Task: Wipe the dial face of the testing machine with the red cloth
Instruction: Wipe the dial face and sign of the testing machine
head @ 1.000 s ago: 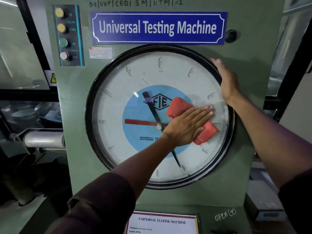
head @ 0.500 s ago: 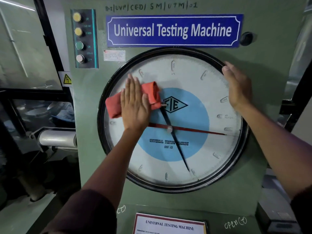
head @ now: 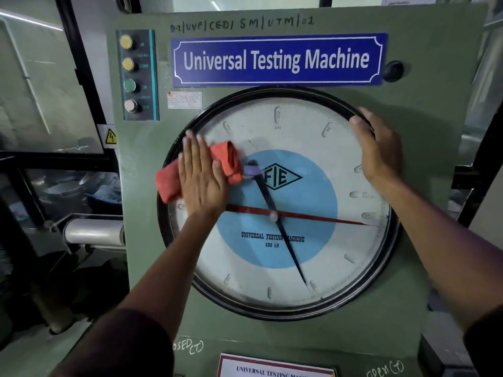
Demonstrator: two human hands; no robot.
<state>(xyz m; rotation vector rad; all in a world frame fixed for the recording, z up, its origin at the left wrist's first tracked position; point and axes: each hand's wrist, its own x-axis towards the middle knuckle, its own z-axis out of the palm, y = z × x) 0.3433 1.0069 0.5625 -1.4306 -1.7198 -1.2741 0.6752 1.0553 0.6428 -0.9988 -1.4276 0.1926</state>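
The round dial face (head: pixel 313 164) of the green testing machine has a black rim, a blue centre disc, one red pointer and one black pointer. My left hand (head: pixel 201 180) lies flat on the dial's left side, pressing the folded red cloth (head: pixel 227 160) against the glass. The cloth sticks out on both sides of the hand. My right hand (head: pixel 378 148) rests on the dial's upper right rim, fingers curled over the black edge, with nothing in it.
A blue name sign (head: pixel 277 59) hangs above the dial. A strip with several push buttons (head: pixel 130 74) sits at the upper left of the panel, and a black knob (head: pixel 393 71) at the upper right. A metal cylinder (head: pixel 92 231) juts out to the left.
My left hand swept the cloth from the dial's right of centre to its left side, then crept slightly further towards the left rim. The right hand stayed on the rim.
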